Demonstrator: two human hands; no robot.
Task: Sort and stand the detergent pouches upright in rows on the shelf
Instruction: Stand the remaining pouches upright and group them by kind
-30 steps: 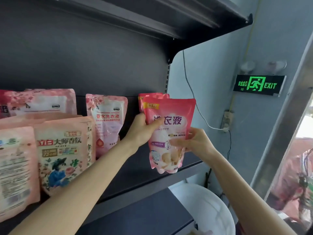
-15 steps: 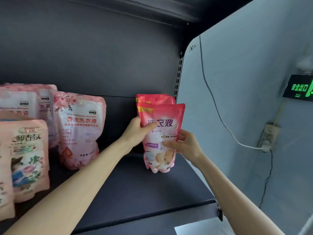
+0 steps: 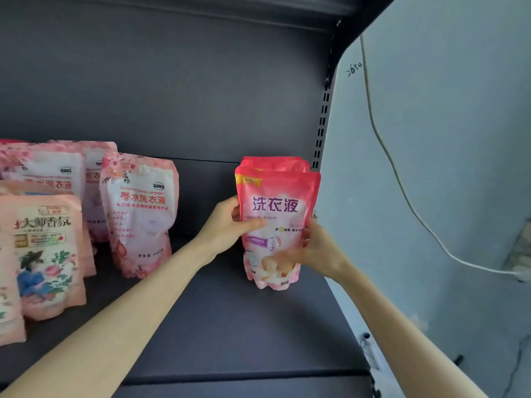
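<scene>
A bright pink detergent pouch (image 3: 277,214) stands upright at the right end of the dark shelf (image 3: 230,326), its base on the shelf floor. My left hand (image 3: 230,224) grips its left edge, thumb across the front. My right hand (image 3: 313,251) holds its lower right side, thumb over the front. Another pink pouch (image 3: 273,162) of the same kind stands close behind it, mostly hidden. To the left stand a pale pink floral pouch (image 3: 140,214) and peach pouches (image 3: 46,254) in rows.
More pale pink pouches (image 3: 46,168) stand at the back left. The shelf's slotted upright (image 3: 323,116) and a grey wall (image 3: 445,139) with a white cable (image 3: 402,196) close off the right side. Bare shelf floor lies between the floral pouch and the held one.
The pink pouch has come down from mid-air and back onto the shelf floor in front of the other pink pouch. Both hands keep hold of it. The view has shifted left and nearer.
</scene>
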